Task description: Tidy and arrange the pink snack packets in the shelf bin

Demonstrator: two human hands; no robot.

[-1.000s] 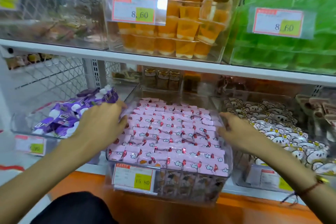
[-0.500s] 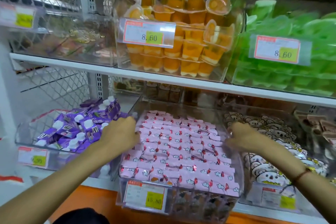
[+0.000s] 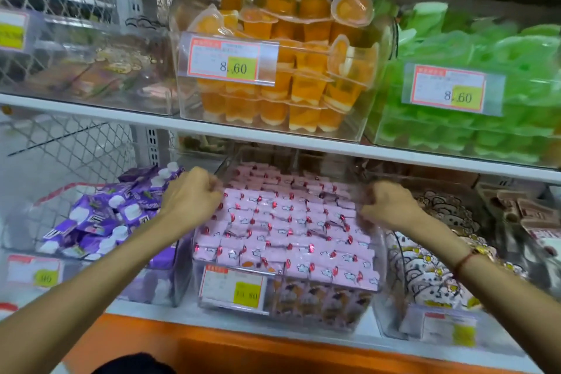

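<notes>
Pink snack packets (image 3: pixel 288 222) lie in neat rows and fill a clear plastic bin (image 3: pixel 321 304) on the lower shelf. My left hand (image 3: pixel 191 197) is at the bin's left wall, fingers curled over its rim. My right hand (image 3: pixel 390 205) mirrors it at the right wall, fingers curled on that rim. The fingertips of both hands are hidden behind the knuckles. A price tag (image 3: pixel 233 288) hangs on the bin's front.
A bin of purple packets (image 3: pixel 100 222) stands to the left and a bin of cartoon-print packets (image 3: pixel 434 252) to the right. The upper shelf edge (image 3: pixel 273 143) runs just above, carrying orange jelly cups (image 3: pixel 273 70) and green jellies (image 3: pixel 485 118).
Both hands went from lying flat along the packets' sides to curling at the bin's side walls. My view has tilted upward.
</notes>
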